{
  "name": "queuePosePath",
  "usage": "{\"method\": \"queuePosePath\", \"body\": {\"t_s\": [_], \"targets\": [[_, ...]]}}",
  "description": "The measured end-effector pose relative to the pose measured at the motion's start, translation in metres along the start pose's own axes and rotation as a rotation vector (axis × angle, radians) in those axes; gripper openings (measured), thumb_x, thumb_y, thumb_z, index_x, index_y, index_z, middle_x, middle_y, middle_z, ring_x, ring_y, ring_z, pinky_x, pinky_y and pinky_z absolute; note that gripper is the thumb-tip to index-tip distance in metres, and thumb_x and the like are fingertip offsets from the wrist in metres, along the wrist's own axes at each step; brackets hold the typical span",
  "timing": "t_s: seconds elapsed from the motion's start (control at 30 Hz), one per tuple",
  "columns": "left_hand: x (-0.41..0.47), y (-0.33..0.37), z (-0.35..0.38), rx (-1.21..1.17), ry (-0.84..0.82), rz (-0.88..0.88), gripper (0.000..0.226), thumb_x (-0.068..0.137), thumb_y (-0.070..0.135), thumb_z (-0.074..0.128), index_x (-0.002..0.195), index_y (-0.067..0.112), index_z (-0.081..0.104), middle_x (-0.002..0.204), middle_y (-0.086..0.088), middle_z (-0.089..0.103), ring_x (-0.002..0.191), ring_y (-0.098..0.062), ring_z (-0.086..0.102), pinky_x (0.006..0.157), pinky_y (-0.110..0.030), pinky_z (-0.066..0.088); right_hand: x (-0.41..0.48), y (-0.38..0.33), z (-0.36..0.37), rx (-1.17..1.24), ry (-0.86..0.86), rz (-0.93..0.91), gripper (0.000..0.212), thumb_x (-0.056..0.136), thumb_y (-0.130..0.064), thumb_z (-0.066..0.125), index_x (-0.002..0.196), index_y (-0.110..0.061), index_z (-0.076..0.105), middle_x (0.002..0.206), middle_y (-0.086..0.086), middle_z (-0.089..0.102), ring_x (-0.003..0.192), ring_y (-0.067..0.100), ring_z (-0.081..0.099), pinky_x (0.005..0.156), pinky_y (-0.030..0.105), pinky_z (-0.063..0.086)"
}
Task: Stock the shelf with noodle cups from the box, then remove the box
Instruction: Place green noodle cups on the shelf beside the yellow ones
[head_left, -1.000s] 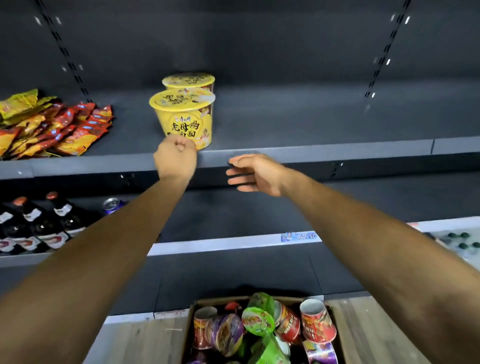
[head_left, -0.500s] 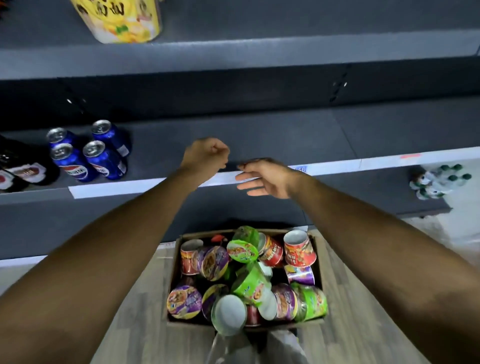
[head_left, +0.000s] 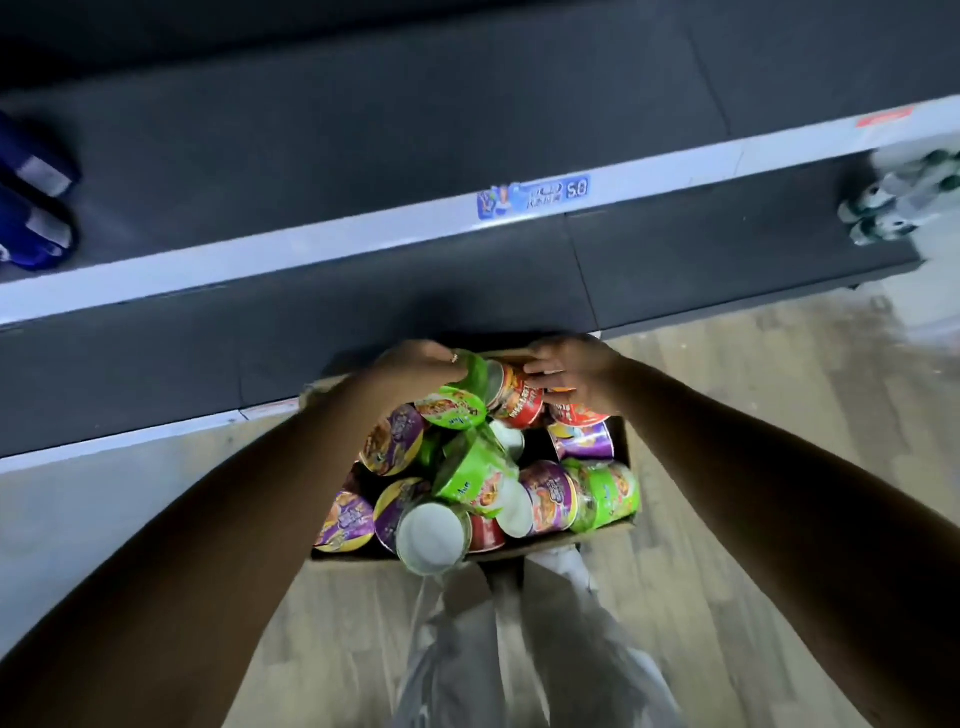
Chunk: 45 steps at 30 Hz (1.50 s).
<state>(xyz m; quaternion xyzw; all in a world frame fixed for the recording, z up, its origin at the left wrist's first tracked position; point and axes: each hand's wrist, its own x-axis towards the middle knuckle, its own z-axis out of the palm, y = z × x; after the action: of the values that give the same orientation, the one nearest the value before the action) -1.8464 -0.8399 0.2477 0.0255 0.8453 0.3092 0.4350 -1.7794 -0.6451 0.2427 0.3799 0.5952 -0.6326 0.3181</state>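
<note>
Compared with half a second earlier, both hands are lowered from the shelf edge to the far end of the box (head_left: 597, 538), and the view is tipped further down. The left hand (head_left: 415, 366), seen as a fist before, is now set on a green cup (head_left: 457, 402). Its thumb is pressed to the cup's base, but the other fingers are hidden behind the back of the hand, so their grip cannot be told. The right hand (head_left: 576, 371) is laid on a red cup (head_left: 517, 400), with its fingers (head_left: 543, 375) held straight and together along the cup's side and its thumb hidden.

The remaining noodle cups (head_left: 550, 496) are heaped in the box on the near side of the fingers. The shelf (head_left: 363, 156) lies beyond the fingertips, with a price label (head_left: 535, 197) on its edge. Blue cans (head_left: 31, 208) well to the left of the fingers are cut off by the frame. Bottles (head_left: 904, 202) far to the right are blurred. The box's near edge is partly covered by trousers (head_left: 519, 649).
</note>
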Motion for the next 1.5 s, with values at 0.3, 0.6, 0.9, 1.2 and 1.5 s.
{"method": "queuePosePath", "body": {"t_s": [0.3,0.6,0.9,1.2,1.5], "targets": [[0.046,-0.017,0.055,0.167,-0.009,-0.088,0.055,0.088,0.033,0.064,0.135,0.006,0.051,0.131,-0.014,0.057,0.114,-0.026,0.058,0.095,-0.031,0.046,0.047,0.077,-0.033,0.045,0.083,0.079,0.035,0.091,-0.026,0.058,0.124,-0.014,0.056,0.122,0.004,0.06,0.116,0.02,0.053,0.091,0.038,0.041],[0.068,-0.083,0.091,0.344,-0.136,-0.278,0.055,0.089,0.042,0.06,0.128,0.003,0.051,0.125,-0.018,0.057,0.113,-0.03,0.055,0.083,-0.029,0.043,0.093,0.115,-0.005,-0.166,0.007,0.058,0.04,0.092,-0.018,0.055,0.131,-0.011,0.049,0.125,0.009,0.052,0.105,0.02,0.046,0.079,0.029,0.039],[0.087,-0.121,0.123,0.254,-0.225,-0.346,0.069,0.088,0.034,0.066,0.144,0.01,0.035,0.141,-0.014,0.046,0.123,-0.027,0.048,0.087,-0.025,0.038,0.138,0.154,0.034,-0.357,-0.071,0.087,0.056,0.097,-0.024,0.048,0.148,-0.017,0.026,0.144,0.012,0.042,0.127,0.025,0.046,0.094,0.031,0.042],[0.091,-0.128,0.142,0.281,-0.315,-0.312,0.059,0.094,0.047,0.052,0.145,0.02,0.039,0.142,-0.01,0.046,0.124,-0.027,0.048,0.092,-0.029,0.043,0.153,0.167,0.058,-0.305,-0.165,0.154,0.029,0.102,-0.023,0.033,0.117,-0.009,0.054,0.085,0.0,0.055,0.073,0.009,0.05,0.064,0.02,0.042],[0.062,-0.071,0.107,0.187,-0.331,-0.337,0.07,0.091,0.057,0.049,0.148,0.022,0.029,0.151,-0.01,0.033,0.129,-0.034,0.044,0.093,-0.046,0.051,0.107,0.127,0.023,-0.322,-0.105,0.155,0.032,0.097,-0.031,0.046,0.121,-0.012,0.053,0.118,0.011,0.059,0.102,0.021,0.055,0.085,0.032,0.046]]}}
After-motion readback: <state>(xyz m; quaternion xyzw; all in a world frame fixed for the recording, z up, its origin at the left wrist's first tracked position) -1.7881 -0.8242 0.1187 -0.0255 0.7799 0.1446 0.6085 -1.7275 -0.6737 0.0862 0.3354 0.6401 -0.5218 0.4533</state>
